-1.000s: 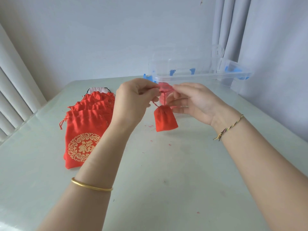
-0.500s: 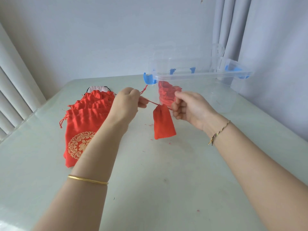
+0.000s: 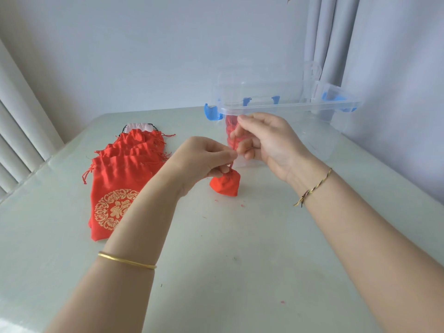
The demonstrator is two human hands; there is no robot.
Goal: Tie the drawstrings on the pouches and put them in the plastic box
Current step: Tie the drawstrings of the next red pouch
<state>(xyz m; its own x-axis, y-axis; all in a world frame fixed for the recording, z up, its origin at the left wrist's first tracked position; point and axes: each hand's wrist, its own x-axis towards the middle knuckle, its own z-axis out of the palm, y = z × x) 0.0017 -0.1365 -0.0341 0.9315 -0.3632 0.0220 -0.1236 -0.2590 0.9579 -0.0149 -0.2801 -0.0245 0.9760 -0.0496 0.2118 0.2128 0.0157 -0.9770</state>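
A small red pouch (image 3: 226, 184) hangs by its drawstring just above the pale table (image 3: 216, 272), near the middle. My left hand (image 3: 199, 159) pinches the red drawstring right above the pouch's gathered neck. My right hand (image 3: 266, 140) is higher and to the right, with a strand of the same string pinched between thumb and fingers. Behind my hands stands the clear plastic box (image 3: 300, 108) with blue latches, and several red pouches (image 3: 231, 131) lie inside it at its left end.
A stack of flat red pouches (image 3: 125, 179) with a gold emblem lies on the table to the left, with a white pouch (image 3: 139, 127) at its far end. The box's open lid leans back toward the wall and curtain.
The hands were spread apart with the string pulled taut sideways. They have since come together, my right hand has risen, and the pouch has bunched up lower under my left hand.
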